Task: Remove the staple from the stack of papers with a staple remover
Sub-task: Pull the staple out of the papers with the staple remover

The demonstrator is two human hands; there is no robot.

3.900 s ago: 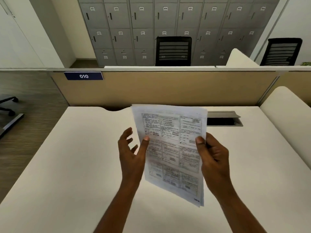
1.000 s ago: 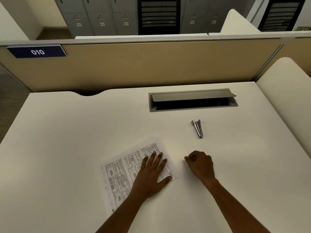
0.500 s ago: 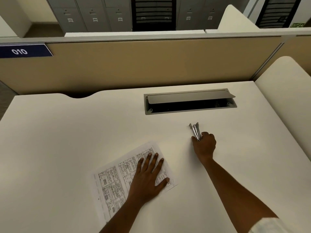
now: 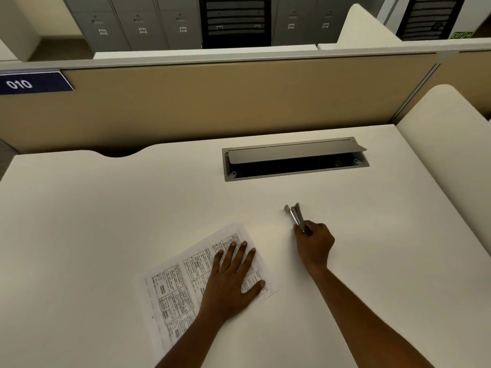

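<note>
The stack of printed papers (image 4: 175, 285) lies slanted on the white desk (image 4: 106, 221), near the front. My left hand (image 4: 231, 280) rests flat on its right part, fingers spread, holding nothing. The metal staple remover (image 4: 295, 212) points away from me, to the right of the papers. My right hand (image 4: 314, 241) is closed around its near end. The staple itself is too small to make out.
A grey cable tray (image 4: 295, 159) with its flap raised is set into the desk behind the staple remover. A beige partition (image 4: 239, 102) with a "010" label (image 4: 32, 82) closes the back. A cream side panel (image 4: 451, 134) rises at the right.
The papers went from held up in both hands to lying on the desk under my left hand. My right hand reached forward and closed on the staple remover.
</note>
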